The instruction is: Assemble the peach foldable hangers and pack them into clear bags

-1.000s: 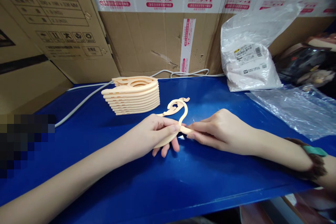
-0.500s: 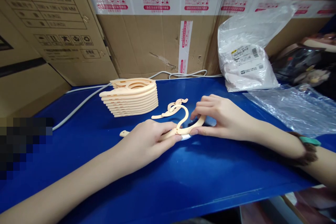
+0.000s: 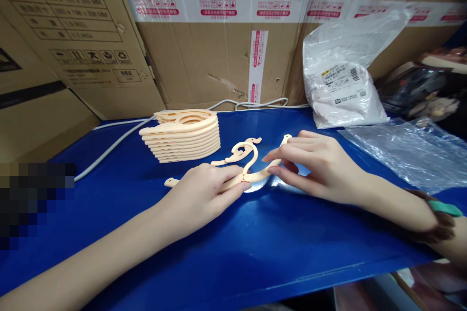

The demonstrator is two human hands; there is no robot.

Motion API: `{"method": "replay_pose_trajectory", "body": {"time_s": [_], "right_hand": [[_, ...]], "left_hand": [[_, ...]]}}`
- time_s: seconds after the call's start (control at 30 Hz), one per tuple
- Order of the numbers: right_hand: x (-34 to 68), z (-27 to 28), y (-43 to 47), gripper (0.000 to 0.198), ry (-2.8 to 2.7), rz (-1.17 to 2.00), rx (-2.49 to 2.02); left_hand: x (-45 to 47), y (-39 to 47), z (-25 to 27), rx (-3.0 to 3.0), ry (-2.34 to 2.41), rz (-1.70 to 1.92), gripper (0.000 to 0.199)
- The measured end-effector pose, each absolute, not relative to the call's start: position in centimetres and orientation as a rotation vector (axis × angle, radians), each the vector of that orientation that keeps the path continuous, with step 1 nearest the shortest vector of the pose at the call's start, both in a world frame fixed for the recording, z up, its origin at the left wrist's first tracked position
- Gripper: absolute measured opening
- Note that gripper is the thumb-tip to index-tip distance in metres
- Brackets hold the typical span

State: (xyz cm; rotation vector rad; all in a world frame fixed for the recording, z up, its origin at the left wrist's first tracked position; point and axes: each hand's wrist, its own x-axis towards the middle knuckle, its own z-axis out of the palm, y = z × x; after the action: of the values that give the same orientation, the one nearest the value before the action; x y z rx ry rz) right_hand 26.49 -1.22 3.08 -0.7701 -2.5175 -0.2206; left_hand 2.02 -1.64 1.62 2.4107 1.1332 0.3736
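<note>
A cream plastic folding clothes hanger (image 3: 255, 175) lies low over the blue tabletop, its two arms spread and its hook curving upward. My left hand (image 3: 204, 184) is closed around its left arm near the middle joint; that arm's tip pokes out behind the hand. On the other side, my right hand (image 3: 321, 167) has thumb and fingertips lightly about the right arm, whose end shows above the fingers. Just beyond the hook rests a second, folded cream hanger (image 3: 219, 162), partly hidden by it. A neat stack of folded cream hangers (image 3: 182, 143) stands behind my left hand.
Cardboard boxes (image 3: 204, 58) wall off the back and left. A white cable (image 3: 109, 151) runs along the rear edge. At the back right stands a white plastic bag (image 3: 346, 92) with labels, beside a flat clear plastic bag (image 3: 412, 155). The blue table (image 3: 241, 252) ends in front.
My right hand has shifted right and loosened its grip, uncovering the end of the hanger's right arm. The hanger and my left hand have moved slightly left.
</note>
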Motion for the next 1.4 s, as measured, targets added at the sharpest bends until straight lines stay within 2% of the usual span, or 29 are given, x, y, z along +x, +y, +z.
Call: {"method": "replay_pose_trajectory", "body": {"time_s": [0.8, 0.93, 1.1, 1.4], "right_hand": [[26.1, 2.7, -1.0, 0.026, -2.648, -0.035, -0.765], [26.0, 2.7, -0.7, 0.025, -2.633, 0.019, -0.848], [26.7, 2.6, 0.2, 0.028, -2.546, 0.018, -1.073], [27.8, 1.5, 2.1, 0.006, -2.552, -0.105, -1.201]], "left_hand": [[2.0, -1.9, 1.3, 2.737, 1.008, 0.275, 0.027], [1.9, -2.0, 1.2, 2.768, 1.027, 0.249, 0.027], [1.8, -1.9, 1.2, 2.844, 0.951, 0.425, 0.022], [1.8, -1.3, 1.1, 2.866, 1.069, 0.604, 0.017]]}}
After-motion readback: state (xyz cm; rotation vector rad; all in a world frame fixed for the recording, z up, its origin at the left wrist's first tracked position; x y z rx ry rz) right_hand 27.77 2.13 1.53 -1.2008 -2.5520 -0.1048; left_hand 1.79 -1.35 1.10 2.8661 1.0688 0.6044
